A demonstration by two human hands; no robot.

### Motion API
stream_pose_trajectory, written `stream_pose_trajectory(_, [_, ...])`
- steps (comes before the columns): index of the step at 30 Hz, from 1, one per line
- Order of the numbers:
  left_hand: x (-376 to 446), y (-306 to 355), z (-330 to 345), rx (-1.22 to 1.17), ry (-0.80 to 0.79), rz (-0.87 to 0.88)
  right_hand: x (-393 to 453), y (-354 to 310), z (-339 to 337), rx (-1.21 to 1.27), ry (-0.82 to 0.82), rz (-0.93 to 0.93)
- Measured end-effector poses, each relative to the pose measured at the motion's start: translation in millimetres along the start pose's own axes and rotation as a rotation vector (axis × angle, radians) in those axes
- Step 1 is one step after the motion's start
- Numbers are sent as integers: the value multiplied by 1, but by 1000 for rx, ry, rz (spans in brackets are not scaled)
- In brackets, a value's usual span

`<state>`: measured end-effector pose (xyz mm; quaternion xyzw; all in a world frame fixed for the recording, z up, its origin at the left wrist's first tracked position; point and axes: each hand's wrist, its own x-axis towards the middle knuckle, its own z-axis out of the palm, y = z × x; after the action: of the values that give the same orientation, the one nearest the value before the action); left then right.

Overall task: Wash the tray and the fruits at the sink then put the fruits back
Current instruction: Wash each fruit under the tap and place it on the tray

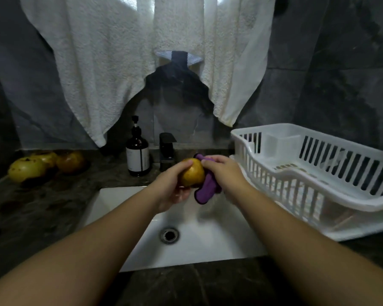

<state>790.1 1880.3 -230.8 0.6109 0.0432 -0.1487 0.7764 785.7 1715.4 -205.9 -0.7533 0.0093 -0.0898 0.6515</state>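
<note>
- The left hand is cupping a round, yellow-brown fruit from below and from the left, with its fingers curling over the top, above the sink.
- The right hand is closing around a purple cloth and pressing it against the right side of the fruit; the cloth's dark-edged lower end is hanging free below the hand.
- The sink is showing as a white, smooth, rectangular basin with a round metal drain in its floor, set into a dark, veined stone counter.
- Three more fruits, yellowish with dark blotches, are sitting together on the counter at the far left, touching or nearly touching one another.
- A brown bottle with a black pump is standing behind the sink; its pale label is carrying writing too blurred to read.
- A black, boxy tap is standing just right of the bottle.
- A white plastic rack with slotted walls is resting on the counter right of the sink, on a white drip base.
- White, nubby towels are hanging over the dark wall behind.
- No tray can be picked out for certain.
</note>
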Motion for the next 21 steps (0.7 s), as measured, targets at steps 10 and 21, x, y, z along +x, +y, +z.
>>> stream_pose_trajectory(10, [7, -28, -78, -145, 154, -153, -2, 40, 92, -146, -201, 21])
stream_pose_trajectory(21, [27, -42, -88, -151, 133, -31, 4, 74, 114, -296, -291, -261])
